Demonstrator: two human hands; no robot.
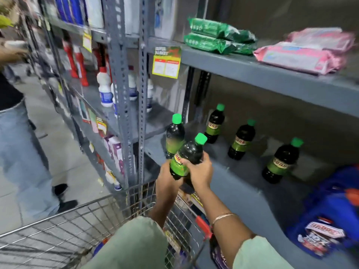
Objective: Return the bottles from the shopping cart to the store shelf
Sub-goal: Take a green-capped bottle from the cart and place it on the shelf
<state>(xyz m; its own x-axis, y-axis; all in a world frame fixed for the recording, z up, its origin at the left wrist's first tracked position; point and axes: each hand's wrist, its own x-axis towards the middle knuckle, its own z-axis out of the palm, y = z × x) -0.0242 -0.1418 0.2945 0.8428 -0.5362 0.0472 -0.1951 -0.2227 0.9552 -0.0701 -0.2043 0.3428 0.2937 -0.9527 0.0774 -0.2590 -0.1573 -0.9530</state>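
A dark bottle with a green cap and green label point(189, 152) is tilted in the air above the cart's far corner, by the front edge of the grey shelf point(242, 171). My right hand point(200, 171) wraps its middle and my left hand point(166, 177) cups its base. Right behind it a matching bottle point(174, 136) stands upright at the shelf's left end; I cannot tell whether my left hand touches it. Three more such bottles point(214, 125) point(241, 140) point(279, 160) stand on the shelf to the right. The wire shopping cart point(77, 208) is below my arms.
A person in jeans point(19, 152) stands in the aisle at the left. Blue packages point(330, 220) lie at the shelf's right end. Green packs point(217, 35) and pink packs point(307, 51) rest on the shelf above. White bottles point(105, 88) fill the neighbouring rack.
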